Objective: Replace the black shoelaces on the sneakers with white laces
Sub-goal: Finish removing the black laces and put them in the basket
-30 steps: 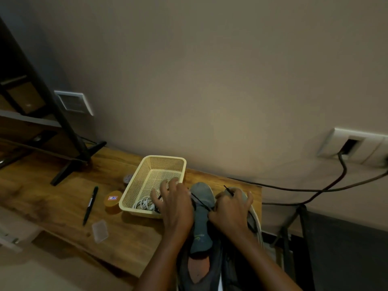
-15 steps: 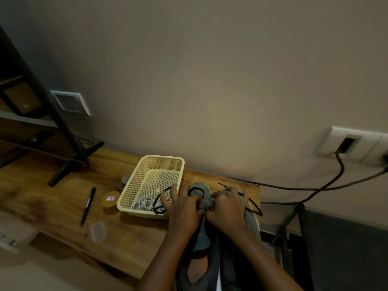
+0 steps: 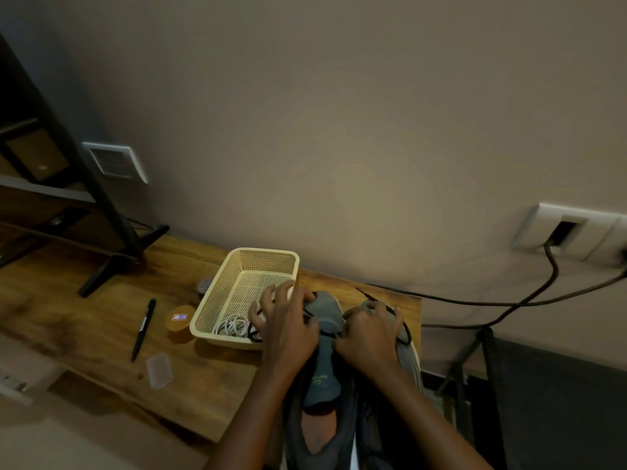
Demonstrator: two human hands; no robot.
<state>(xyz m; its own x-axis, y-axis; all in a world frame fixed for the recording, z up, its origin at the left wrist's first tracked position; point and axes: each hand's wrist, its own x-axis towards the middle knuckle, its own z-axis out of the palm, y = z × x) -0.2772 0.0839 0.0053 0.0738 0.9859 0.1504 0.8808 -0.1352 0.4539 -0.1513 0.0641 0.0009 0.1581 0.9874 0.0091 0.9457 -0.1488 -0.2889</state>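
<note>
Left hand (image 3: pixel 288 329): palm down, back toward the camera, fingers (image 3: pixel 268 300) spread and curved forward, tips pressed down, thumb side toward the right hand.
Right hand (image 3: pixel 368 337): palm down, knuckles raised, fingers curled tight in a pinching grip, what lies between them hidden.
Spacing: hands side by side, nearly touching at the thumbs.
Forearms: both bare, rising from the lower edge, angled inward, wrists straight.
</note>
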